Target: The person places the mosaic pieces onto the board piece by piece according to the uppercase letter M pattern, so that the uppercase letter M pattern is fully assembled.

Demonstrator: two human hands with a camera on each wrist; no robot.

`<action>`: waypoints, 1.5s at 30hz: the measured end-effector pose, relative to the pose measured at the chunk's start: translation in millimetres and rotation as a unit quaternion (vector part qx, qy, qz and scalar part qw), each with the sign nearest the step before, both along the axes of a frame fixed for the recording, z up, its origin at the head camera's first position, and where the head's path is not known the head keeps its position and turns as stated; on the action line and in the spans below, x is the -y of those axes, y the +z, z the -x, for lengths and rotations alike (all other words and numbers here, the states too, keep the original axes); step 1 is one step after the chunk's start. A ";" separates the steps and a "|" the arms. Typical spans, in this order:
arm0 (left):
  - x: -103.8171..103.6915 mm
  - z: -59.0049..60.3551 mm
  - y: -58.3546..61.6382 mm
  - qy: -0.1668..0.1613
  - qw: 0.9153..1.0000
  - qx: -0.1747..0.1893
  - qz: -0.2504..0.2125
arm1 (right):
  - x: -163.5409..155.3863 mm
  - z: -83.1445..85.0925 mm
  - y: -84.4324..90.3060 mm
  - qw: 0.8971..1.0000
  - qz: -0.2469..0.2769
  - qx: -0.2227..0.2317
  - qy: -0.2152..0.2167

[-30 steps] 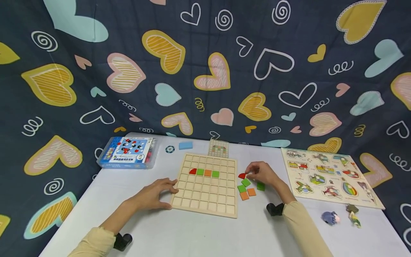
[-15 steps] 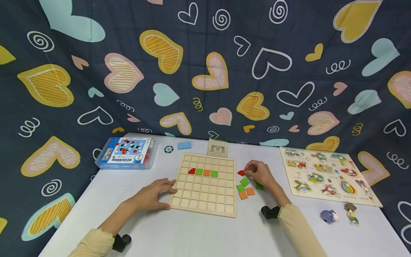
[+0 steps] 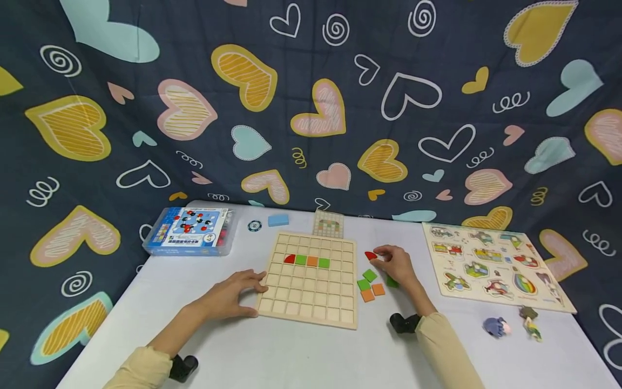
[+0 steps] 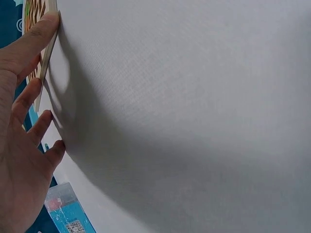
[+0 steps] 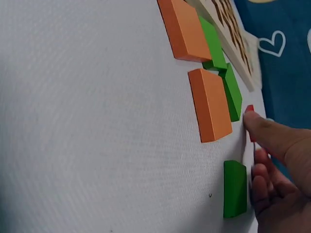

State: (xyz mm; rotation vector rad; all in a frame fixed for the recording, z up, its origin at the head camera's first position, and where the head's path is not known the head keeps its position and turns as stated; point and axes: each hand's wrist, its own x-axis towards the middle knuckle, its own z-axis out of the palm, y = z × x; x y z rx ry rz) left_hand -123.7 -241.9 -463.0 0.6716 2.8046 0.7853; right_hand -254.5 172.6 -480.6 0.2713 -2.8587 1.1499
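White table [image 3: 243, 351] — narrow right grip [image 3: 396, 265] pinches red piece [image 3: 370, 255].

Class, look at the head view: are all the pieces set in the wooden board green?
No, the wooden board holds one red piece, one orange tile and two green tiles.

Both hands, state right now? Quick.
Left hand: open, touching the left edge of the wooden grid board.
Right hand: closed, pinching a red quarter-circle piece beside the board.
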 end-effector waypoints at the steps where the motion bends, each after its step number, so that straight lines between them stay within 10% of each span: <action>1: 0.1 0.1 0.6 0.001 1.000 0.000 0.001 | -0.5 0.3 -0.9 1.000 -0.001 -0.003 0.002; 17: 0.1 -0.9 1.9 -0.006 1.000 -0.004 0.000 | 7.5 0.7 -9.3 0.999 0.016 -0.035 -0.019; 29: 0.4 -0.1 0.6 -0.005 1.000 -0.002 0.003 | 6.0 -8.6 -4.1 0.991 0.120 -0.010 -0.054; 45: -1.1 -0.8 1.6 0.000 1.000 0.005 0.001 | 1.0 4.0 -9.3 0.994 0.098 -0.004 0.047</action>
